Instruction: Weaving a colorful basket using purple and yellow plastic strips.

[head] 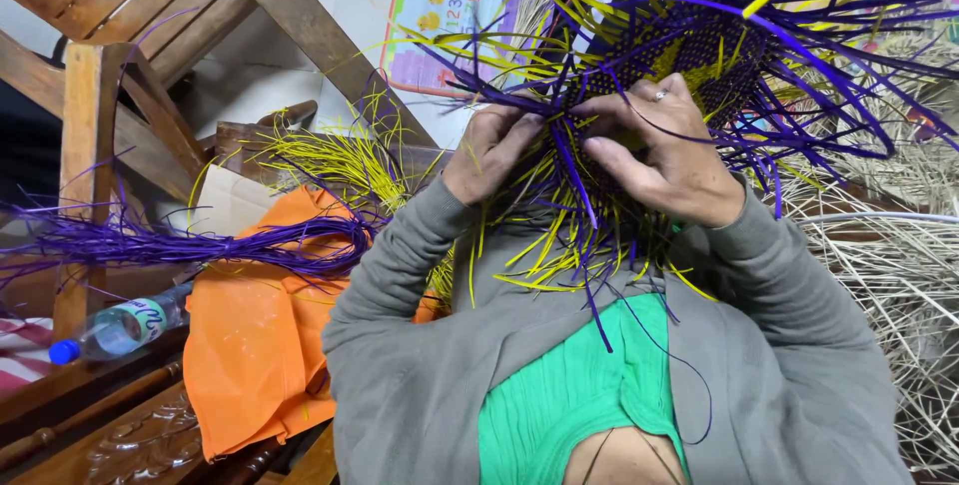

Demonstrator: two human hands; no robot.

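Woven piece (699, 50) of purple and yellow strips, one count, partly plaited: a dense checkered patch with loose strip ends fanning outward on all sides. Held up in the air in front of the person's chest, carried by nothing but the two hands.

Left hand (489, 150), one: fingers curled shut, pinching strips at the lower left rim of the woven patch. Right hand (664, 150), one: fingers folded over the lower rim of the patch, closed on the strips there, with one ring on a finger. The two hands sit just beside each other; whether the fingertips touch is hard to tell behind the strands.

Grey sleeves, two, over a green top (574, 385).

Loose purple strips (200, 240), one bundle, lying across the orange cloth (255, 345) and the wooden chair frame (90, 135). Loose yellow strips (330, 160), one bundle, just behind the purple bundle and near the left hand.

Plastic bottle (120, 327), one, clear with a blue cap, lying on its side beside the orange cloth, on the side away from the person.

Pale undyed strips (899, 285), one heap, beside the right sleeve; individual strands too many and too tangled to count.

Wall chart (450, 5), one, coloured, behind the weaving.
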